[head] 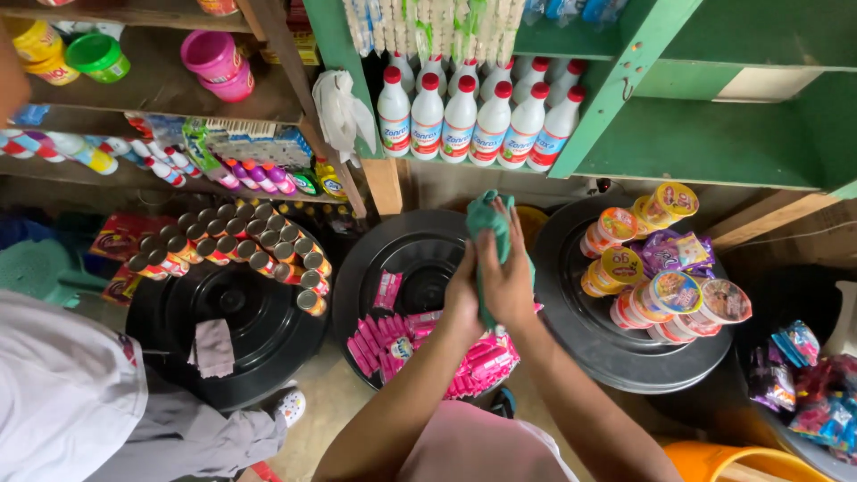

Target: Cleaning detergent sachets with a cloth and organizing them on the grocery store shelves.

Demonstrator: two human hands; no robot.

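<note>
A: Hands first. Where are they?

B: Centre of the frame, pressed together. The left hand [462, 299] and the right hand [511, 278] both close their fingers around a green cloth [488, 223], which rises out of the grip toward the shelves above.

A: Gripping it tight?

B: Fingers curl round it on both sides. The left hand's fingertips are mostly hidden behind the cloth, so how firm that side is I can only suppose.

A: What lies under them?

B: A black round lid [406, 254] at centre, with pink sachets [464, 361] spread over its lower part. The cloth is held above that lid, not touching it as far as I can see.

A: And around?

B: Right of centre, another black lid [571, 321] bears a stack of round tubs with colourful tops [665, 290]. At centre left, a third lid [259, 330] carries rows of small tins [241, 241] and a grey rag [213, 346]. Upper centre, white bottles with red caps [478, 116] stand in a row on a green shelf [714, 143]. Lower left, another person in a white garment [62, 384] sits close by.
</note>
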